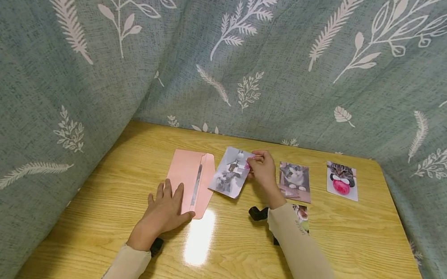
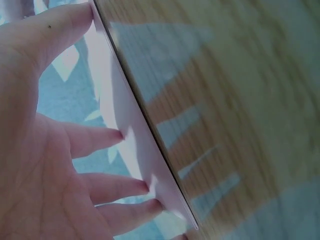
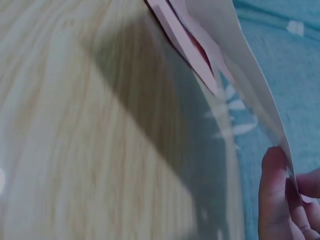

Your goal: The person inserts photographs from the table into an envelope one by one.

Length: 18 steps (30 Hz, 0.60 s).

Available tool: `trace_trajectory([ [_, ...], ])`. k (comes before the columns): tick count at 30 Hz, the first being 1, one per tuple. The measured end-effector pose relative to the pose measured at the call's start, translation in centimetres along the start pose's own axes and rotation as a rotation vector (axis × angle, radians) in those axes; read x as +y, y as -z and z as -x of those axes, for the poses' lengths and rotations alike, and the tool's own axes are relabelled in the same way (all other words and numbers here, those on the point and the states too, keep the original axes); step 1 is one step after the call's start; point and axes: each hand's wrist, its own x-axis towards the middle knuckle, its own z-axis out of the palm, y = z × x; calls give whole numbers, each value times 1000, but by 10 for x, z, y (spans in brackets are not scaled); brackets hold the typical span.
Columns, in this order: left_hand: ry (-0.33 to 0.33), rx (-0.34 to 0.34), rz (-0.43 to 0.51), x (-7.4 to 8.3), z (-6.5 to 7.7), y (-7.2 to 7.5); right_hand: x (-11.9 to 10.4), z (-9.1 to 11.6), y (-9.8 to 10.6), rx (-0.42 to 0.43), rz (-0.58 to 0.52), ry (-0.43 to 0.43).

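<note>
My left hand [image 1: 165,210] rests with spread fingers on a pink envelope [image 1: 185,165], whose flap lies unfolded to the right. A grey strip [image 1: 196,186] shows in the envelope's slot. In the left wrist view, the fingertips of the left hand [image 2: 45,150] touch the envelope [image 2: 131,127]. Between thumb and fingers, my right hand [image 1: 264,172] pinches the right edge of a cat photo [image 1: 229,176]. In the right wrist view, the photo [image 3: 220,30] is raised off the table, tilted and slightly bent, near the envelope's flap [image 3: 187,50]. The right hand [image 3: 275,200] holds its edge.
To the right lie a grey-and-white cat photo [image 1: 294,181] and a tabby photo with a pink ball [image 1: 342,181]. Another photo [image 1: 302,214] is partly hidden by the right sleeve. A patterned curtain [image 1: 229,81] stands behind and beside the wooden table [image 1: 229,252].
</note>
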Motion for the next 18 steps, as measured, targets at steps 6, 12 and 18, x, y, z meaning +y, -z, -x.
trace_trajectory([
  [6,-5,10,3,-1,0,0,2,1,-17,1,-7,4],
  [12,-2,7,16,0,1,0,4,0,-32,7,22,10],
  [18,2,-2,35,1,2,0,8,1,-43,-7,15,-11],
])
